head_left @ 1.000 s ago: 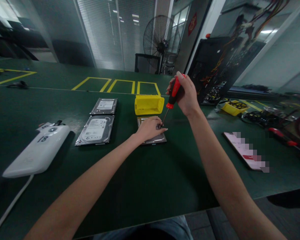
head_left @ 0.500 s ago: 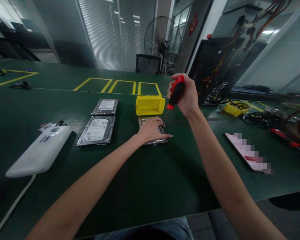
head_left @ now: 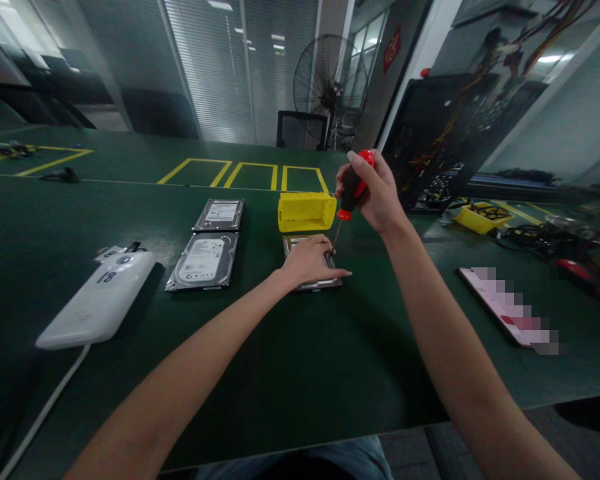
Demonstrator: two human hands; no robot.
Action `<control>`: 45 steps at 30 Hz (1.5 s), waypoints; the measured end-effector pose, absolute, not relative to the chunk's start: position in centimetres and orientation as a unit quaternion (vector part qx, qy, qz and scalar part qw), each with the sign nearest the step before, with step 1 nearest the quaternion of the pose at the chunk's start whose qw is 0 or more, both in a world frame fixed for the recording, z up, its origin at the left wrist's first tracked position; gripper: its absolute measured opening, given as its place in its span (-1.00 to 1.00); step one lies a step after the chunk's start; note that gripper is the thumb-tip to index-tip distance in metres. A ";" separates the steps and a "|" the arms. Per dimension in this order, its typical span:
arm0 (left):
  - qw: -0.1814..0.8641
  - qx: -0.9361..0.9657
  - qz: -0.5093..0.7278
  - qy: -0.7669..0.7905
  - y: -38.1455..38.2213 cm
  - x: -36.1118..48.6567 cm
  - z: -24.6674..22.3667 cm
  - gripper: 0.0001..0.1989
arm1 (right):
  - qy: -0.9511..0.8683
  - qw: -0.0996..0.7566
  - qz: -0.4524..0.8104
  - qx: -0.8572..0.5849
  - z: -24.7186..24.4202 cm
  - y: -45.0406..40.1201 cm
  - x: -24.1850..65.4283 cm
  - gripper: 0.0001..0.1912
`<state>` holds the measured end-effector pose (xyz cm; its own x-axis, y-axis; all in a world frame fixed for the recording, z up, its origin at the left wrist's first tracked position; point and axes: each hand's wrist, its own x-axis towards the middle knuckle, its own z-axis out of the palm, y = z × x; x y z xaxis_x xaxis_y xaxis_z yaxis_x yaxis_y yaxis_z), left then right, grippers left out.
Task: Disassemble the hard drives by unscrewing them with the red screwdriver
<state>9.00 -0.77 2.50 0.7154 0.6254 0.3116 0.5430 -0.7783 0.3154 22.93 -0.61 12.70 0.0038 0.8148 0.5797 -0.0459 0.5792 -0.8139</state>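
Observation:
My right hand [head_left: 377, 193] is closed round the red-and-black handle of a screwdriver [head_left: 353, 187], its thumb near the top. The shaft slants down to the right part of a hard drive [head_left: 323, 285]; its tip is hard to make out beside my left fingers. My left hand [head_left: 310, 261] is laid over this drive and holds it against the table, fingers bent near the tip and thumb stretched past the right edge. The hand covers much of the drive. Just behind it stands a yellow plastic bin [head_left: 307, 213].
Two more hard drives, a nearer one [head_left: 203, 260] and a farther one [head_left: 220, 215], lie label up to the left. A white device [head_left: 100, 300] marked 18 trails a cable. At right are a pink phone [head_left: 503, 307], a yellow bin with cables [head_left: 483, 217] and a black computer case [head_left: 440, 147].
The whole view has shifted slightly, so things sit farther right. My right thumb and fingers have moved round the top of the screwdriver handle. My left hand stays on the drive.

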 end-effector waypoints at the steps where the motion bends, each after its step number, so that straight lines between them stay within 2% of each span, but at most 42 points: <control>1: 0.101 0.921 0.207 0.315 -0.8 9.0 2.5 -0.23 | -0.627 0.631 0.335 -0.310 12.8 -0.7 22.9 -0.62; 13: 0.102 0.922 0.199 0.317 -0.9 9.0 2.7 -0.27 | -0.646 0.612 0.311 -0.334 12.8 -0.1 23.7 -0.65; 20: 0.100 0.922 0.192 0.320 -1.0 8.9 2.7 -0.27 | -0.633 0.596 0.358 -0.340 13.3 -0.3 23.6 -0.51; 31: 0.093 0.927 0.195 0.307 -0.9 8.8 2.6 -0.28 | -0.625 0.620 0.345 -0.325 13.4 -0.6 23.2 -0.64; 45: 0.084 0.929 0.202 0.299 -0.8 8.9 2.5 -0.30 | -0.654 0.603 0.309 -0.337 13.0 -0.3 23.2 -0.60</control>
